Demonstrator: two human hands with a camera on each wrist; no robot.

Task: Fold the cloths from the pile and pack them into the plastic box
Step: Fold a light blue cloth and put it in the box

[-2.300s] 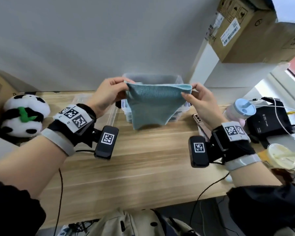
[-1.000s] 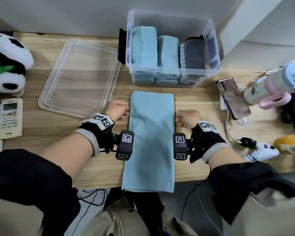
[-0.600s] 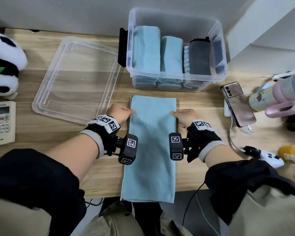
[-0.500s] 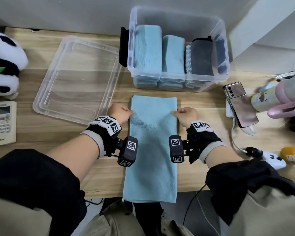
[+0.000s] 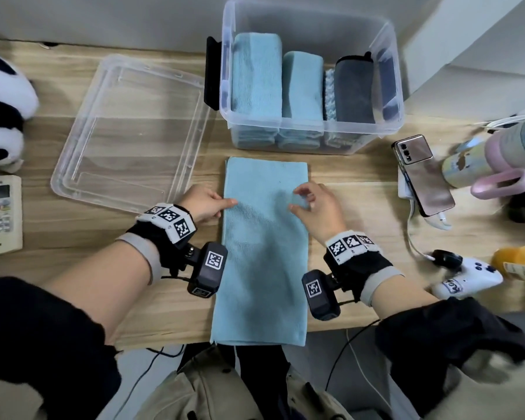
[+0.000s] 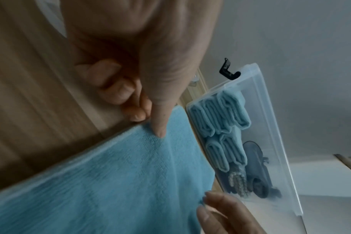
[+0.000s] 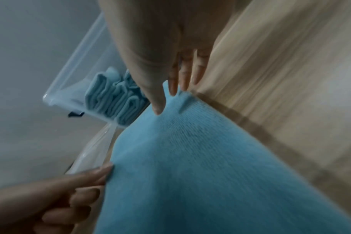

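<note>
A light blue cloth (image 5: 261, 253), folded into a long strip, lies on the wooden table (image 5: 361, 207) with its near end hanging over the front edge. My left hand (image 5: 226, 204) pinches the strip's left edge, thumb on top and fingers curled under, as the left wrist view shows (image 6: 150, 125). My right hand (image 5: 300, 199) pinches the right edge and holds it slightly raised and drawn inward (image 7: 166, 98). Just behind the cloth stands the clear plastic box (image 5: 361, 140), open, with several folded blue cloths (image 5: 256, 71) and a dark grey one (image 5: 353, 86) standing in it.
The box's clear lid (image 5: 128, 131) lies to the left of the box. A panda plush (image 5: 0, 101) and a remote control (image 5: 0, 213) are at the far left. On the right lie a phone (image 5: 422, 174), a bottle (image 5: 497, 153) and a white game controller (image 5: 467, 277).
The cloth went from hanging in the air to lying flat as a strip. In the last half second my right hand raised the right edge and drew it inward; the left hand stayed.
</note>
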